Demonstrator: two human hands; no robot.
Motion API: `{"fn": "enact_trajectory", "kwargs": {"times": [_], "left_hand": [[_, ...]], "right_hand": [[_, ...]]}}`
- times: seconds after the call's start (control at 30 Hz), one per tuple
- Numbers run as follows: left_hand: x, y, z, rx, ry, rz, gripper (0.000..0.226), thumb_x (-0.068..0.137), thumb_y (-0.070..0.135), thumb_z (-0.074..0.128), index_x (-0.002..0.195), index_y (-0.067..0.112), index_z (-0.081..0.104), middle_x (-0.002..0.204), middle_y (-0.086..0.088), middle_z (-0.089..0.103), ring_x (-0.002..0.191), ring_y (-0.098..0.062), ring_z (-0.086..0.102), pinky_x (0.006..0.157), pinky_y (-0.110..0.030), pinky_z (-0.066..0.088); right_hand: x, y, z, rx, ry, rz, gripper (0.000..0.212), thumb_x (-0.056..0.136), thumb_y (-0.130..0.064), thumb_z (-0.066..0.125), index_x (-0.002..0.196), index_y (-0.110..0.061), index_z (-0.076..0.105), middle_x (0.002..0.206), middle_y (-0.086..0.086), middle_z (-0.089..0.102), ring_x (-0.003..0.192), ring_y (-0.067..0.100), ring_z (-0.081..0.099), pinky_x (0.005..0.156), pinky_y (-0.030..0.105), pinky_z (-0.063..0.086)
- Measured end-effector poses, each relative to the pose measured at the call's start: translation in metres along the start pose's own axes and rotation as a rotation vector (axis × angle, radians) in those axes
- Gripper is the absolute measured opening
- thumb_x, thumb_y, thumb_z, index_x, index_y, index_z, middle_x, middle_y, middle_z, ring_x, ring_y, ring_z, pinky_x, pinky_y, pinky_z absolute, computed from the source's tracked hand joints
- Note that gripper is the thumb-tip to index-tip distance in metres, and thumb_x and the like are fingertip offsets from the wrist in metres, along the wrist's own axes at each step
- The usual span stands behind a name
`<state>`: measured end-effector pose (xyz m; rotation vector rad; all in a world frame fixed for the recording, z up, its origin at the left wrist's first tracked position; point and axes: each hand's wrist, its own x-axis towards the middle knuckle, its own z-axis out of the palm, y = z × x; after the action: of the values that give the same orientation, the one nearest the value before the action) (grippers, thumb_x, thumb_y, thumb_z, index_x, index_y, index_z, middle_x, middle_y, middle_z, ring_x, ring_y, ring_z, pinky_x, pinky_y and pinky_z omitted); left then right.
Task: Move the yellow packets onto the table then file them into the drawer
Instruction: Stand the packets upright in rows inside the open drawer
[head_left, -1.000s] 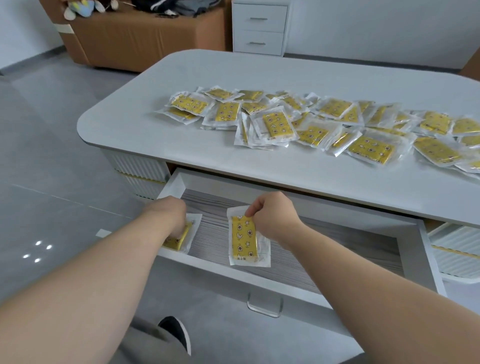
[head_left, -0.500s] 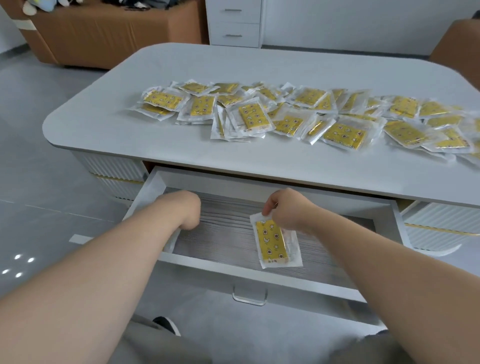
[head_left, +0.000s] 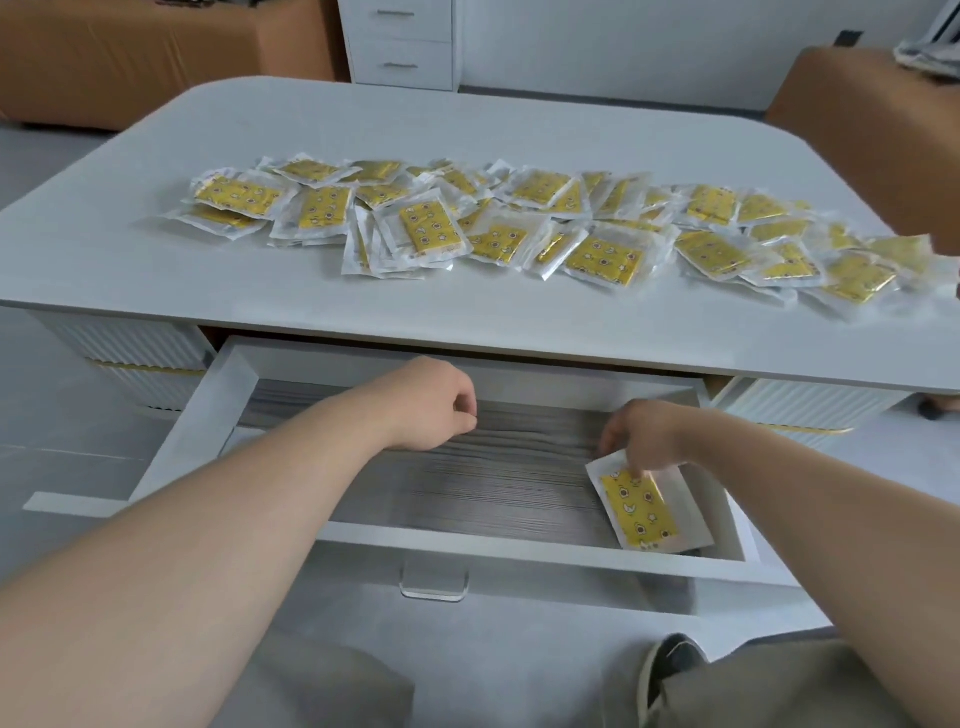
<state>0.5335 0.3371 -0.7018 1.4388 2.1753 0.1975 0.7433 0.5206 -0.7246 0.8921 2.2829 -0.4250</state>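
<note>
Several yellow packets (head_left: 519, 223) in clear wrappers lie spread in a band across the white table (head_left: 467, 130). Below the table's front edge the white drawer (head_left: 467, 540) stands pulled out, its bottom lined grey. One yellow packet (head_left: 644, 512) lies tilted at the drawer's right end, and my right hand (head_left: 644, 436) pinches its upper edge with fingers pointing down. Over the drawer's middle my left hand (head_left: 436, 405) hovers, fingers loosely curled, holding nothing. My left forearm hides the drawer's left corner.
A white chest of drawers (head_left: 400, 41) stands behind the table, with a brown bench (head_left: 156, 52) at back left and a brown seat (head_left: 857, 104) at right. The drawer handle (head_left: 434, 584) faces my knees (head_left: 727, 686).
My right hand has carried its packet from the drawer's middle to the right end and lowered it. My left hand has let go of its packet and risen toward the drawer's middle.
</note>
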Motion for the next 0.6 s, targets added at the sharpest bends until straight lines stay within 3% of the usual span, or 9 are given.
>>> {"fn": "enact_trajectory", "kwargs": {"times": [0.07, 0.13, 0.3, 0.4, 0.6], "left_hand": [[0.003, 0.006, 0.002, 0.001, 0.015, 0.017, 0.012, 0.096, 0.034, 0.061, 0.104, 0.029, 0.069, 0.087, 0.02, 0.057, 0.09, -0.01, 0.061, 0.075, -0.027, 0.046], [0.005, 0.01, 0.003, 0.001, 0.018, 0.027, 0.013, 0.097, 0.033, 0.061, 0.104, 0.029, 0.069, 0.089, 0.019, 0.059, 0.09, -0.01, 0.061, 0.078, -0.027, 0.048], [0.009, 0.019, 0.007, 0.018, 0.005, 0.04, 0.014, 0.097, 0.034, 0.06, 0.106, 0.028, 0.07, 0.092, 0.018, 0.06, 0.092, -0.01, 0.061, 0.085, -0.031, 0.052], [0.011, 0.022, 0.01, 0.022, -0.004, 0.037, 0.015, 0.097, 0.035, 0.06, 0.107, 0.028, 0.069, 0.093, 0.017, 0.06, 0.091, -0.01, 0.061, 0.087, -0.033, 0.053], [0.016, 0.026, 0.012, 0.03, -0.006, 0.056, 0.014, 0.097, 0.034, 0.059, 0.105, 0.028, 0.069, 0.092, 0.017, 0.06, 0.09, -0.011, 0.061, 0.08, -0.03, 0.05]], "right_hand": [[-0.001, 0.008, 0.006, -0.087, -0.036, 0.014, 0.044, 0.084, -0.019, 0.075, 0.128, -0.02, 0.068, 0.123, 0.0, 0.067, 0.108, 0.019, 0.062, 0.09, 0.031, 0.052], [0.001, 0.015, 0.013, -0.154, -0.034, 0.024, 0.044, 0.085, -0.029, 0.075, 0.125, -0.014, 0.069, 0.12, 0.004, 0.069, 0.108, 0.023, 0.064, 0.091, 0.033, 0.054], [0.005, 0.023, 0.024, -0.224, -0.005, 0.059, 0.029, 0.083, -0.032, 0.076, 0.101, -0.011, 0.074, 0.103, 0.006, 0.072, 0.096, 0.024, 0.068, 0.077, 0.032, 0.055], [0.006, 0.021, 0.026, -0.297, 0.024, 0.082, 0.026, 0.078, -0.039, 0.08, 0.08, -0.018, 0.066, 0.081, -0.001, 0.065, 0.081, 0.02, 0.065, 0.066, 0.029, 0.051], [0.002, 0.007, 0.027, -0.368, 0.0, 0.135, 0.028, 0.079, -0.025, 0.08, 0.101, -0.015, 0.067, 0.082, -0.001, 0.061, 0.077, 0.019, 0.065, 0.065, 0.029, 0.056]]}}
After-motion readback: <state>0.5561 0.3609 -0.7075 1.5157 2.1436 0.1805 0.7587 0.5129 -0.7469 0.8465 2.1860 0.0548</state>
